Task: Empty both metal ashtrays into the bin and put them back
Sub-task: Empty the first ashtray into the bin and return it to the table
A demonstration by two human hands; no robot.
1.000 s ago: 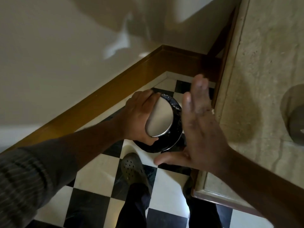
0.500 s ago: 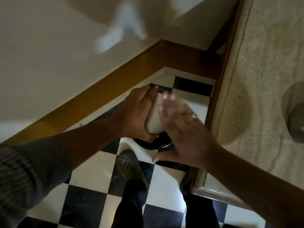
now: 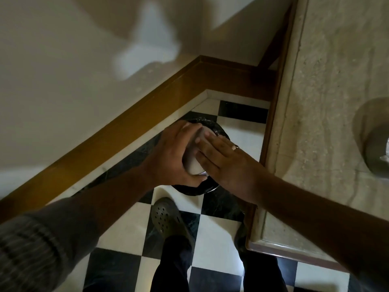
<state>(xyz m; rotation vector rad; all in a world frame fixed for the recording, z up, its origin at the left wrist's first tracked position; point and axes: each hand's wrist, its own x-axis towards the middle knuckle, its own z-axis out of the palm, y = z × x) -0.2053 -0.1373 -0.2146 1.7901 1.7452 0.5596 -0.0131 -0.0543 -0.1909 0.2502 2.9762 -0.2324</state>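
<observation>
My left hand (image 3: 172, 154) grips a round metal ashtray (image 3: 194, 165), tipped on its side with its underside facing me, right above the bin (image 3: 219, 131). The bin is a small round one lined with a black bag, standing on the floor in the corner. My right hand (image 3: 223, 163) lies flat with fingers apart against the ashtray's underside. Most of the ashtray is hidden between the two hands. A second metal ashtray (image 3: 376, 152) sits on the stone counter (image 3: 328, 102) at the right edge of view, with something pale inside it.
The floor is black and white checkered tile (image 3: 214, 232). A brown wooden skirting (image 3: 134, 119) runs along the pale wall behind the bin. The counter's wooden edge (image 3: 271, 114) stands close to the bin's right. My grey clog (image 3: 166, 218) is just in front of the bin.
My right hand swung in from the right and now rests flat on the ashtray's underside. The left hand kept the ashtray tipped over the bin. The view shifted slightly.
</observation>
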